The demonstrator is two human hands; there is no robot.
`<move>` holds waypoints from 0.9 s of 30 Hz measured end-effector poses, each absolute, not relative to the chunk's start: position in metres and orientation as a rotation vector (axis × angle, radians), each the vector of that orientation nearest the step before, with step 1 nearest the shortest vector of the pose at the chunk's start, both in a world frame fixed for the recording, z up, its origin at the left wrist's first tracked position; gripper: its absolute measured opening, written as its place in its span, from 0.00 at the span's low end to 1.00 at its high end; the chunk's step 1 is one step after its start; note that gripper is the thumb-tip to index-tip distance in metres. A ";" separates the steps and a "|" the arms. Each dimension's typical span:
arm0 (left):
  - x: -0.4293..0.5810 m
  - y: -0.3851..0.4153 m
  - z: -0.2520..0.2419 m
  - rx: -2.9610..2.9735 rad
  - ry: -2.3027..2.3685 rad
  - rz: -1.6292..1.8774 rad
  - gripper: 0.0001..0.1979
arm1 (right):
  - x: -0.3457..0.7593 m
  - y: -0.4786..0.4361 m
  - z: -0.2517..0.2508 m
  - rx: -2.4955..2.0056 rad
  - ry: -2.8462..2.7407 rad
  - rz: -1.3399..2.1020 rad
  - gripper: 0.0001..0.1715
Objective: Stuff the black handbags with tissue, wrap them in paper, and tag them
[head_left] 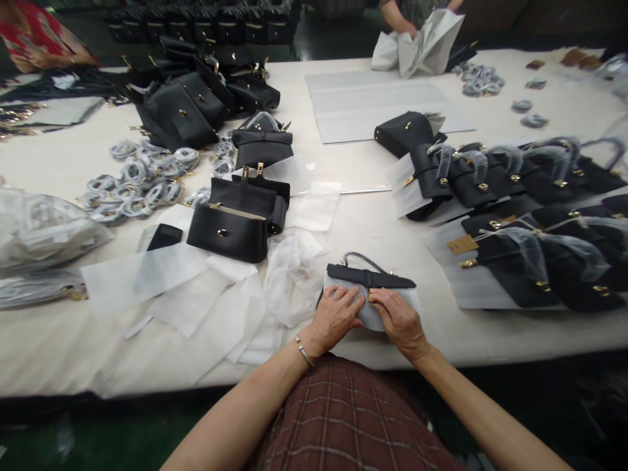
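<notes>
A small black handbag (392,281) stands at the table's front edge before me, its thin handle (366,255) arching up behind the flap. A white tissue sheet (371,318) covers the bag's front below the flap. My left hand (333,315) lies on that sheet, fingers stretched out, pressing the left side of the front. With thumb and fingers closed, my right hand (400,322) pinches the gold clasp (370,295) at the end of the flap's middle strap. The right fingertips partly hide the clasp.
Several finished-looking bags with wrapped handles (534,258) lie at right. Left of me are an open black bag (228,235), crumpled plastic (292,275), white sheets (210,307) and wrapped straps (132,186). Beyond stands a bag heap (181,111); a co-worker's hand (403,25) holds white paper (422,46).
</notes>
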State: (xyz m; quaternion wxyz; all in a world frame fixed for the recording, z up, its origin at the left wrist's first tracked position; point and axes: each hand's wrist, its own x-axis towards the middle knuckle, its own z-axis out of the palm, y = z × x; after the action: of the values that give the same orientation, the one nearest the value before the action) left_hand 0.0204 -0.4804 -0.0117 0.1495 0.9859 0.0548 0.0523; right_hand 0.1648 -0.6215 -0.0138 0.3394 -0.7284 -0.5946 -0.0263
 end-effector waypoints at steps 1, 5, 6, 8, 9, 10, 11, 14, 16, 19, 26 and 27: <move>0.020 -0.480 -0.013 2.827 0.155 0.161 0.32 | 0.164 -0.622 -0.014 -1.903 -1.553 -0.067 0.11; 0.019 -0.480 -0.016 2.810 0.148 0.190 0.32 | 0.168 -0.624 -0.018 -1.909 -1.578 -0.023 0.12; 0.019 -0.480 -0.016 2.808 0.148 0.194 0.32 | 0.170 -0.625 -0.018 -1.907 -1.583 -0.012 0.12; 0.019 -0.479 -0.016 2.805 0.146 0.196 0.31 | 0.172 -0.625 -0.019 -1.900 -1.591 0.000 0.12; 0.019 -0.479 -0.016 2.804 0.145 0.194 0.31 | 0.173 -0.625 -0.018 -1.896 -1.595 0.002 0.12; 0.019 -0.479 -0.016 2.804 0.143 0.190 0.31 | 0.172 -0.624 -0.018 -1.894 -1.597 0.003 0.12; 0.019 -0.479 -0.016 2.804 0.138 0.184 0.31 | 0.171 -0.625 -0.018 -1.899 -1.597 0.003 0.12; 0.019 -0.479 -0.016 2.809 0.131 0.170 0.30 | 0.164 -0.628 -0.020 -1.937 -1.603 -0.003 0.12; 0.019 -0.480 -0.016 2.815 0.133 0.165 0.28 | 0.159 -0.633 -0.022 -1.952 -1.628 -0.013 0.14; 0.019 -0.479 -0.015 2.820 0.117 0.167 0.29 | 0.162 -0.637 -0.022 -1.949 -1.667 0.006 0.15; 0.021 -0.478 -0.014 2.838 0.069 0.153 0.30 | 0.205 -0.618 -0.003 -1.968 -1.832 0.411 0.13; 0.022 -0.478 -0.013 2.848 0.065 0.140 0.28 | 0.210 -0.612 0.000 -1.953 -1.926 0.464 0.14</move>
State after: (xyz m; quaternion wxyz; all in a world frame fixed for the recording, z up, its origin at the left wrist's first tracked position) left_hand 0.0217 -0.4778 -0.0130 0.1444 0.9881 0.0226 0.0485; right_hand 0.2103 -0.6119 0.0001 0.1787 -0.6908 -0.6811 0.1642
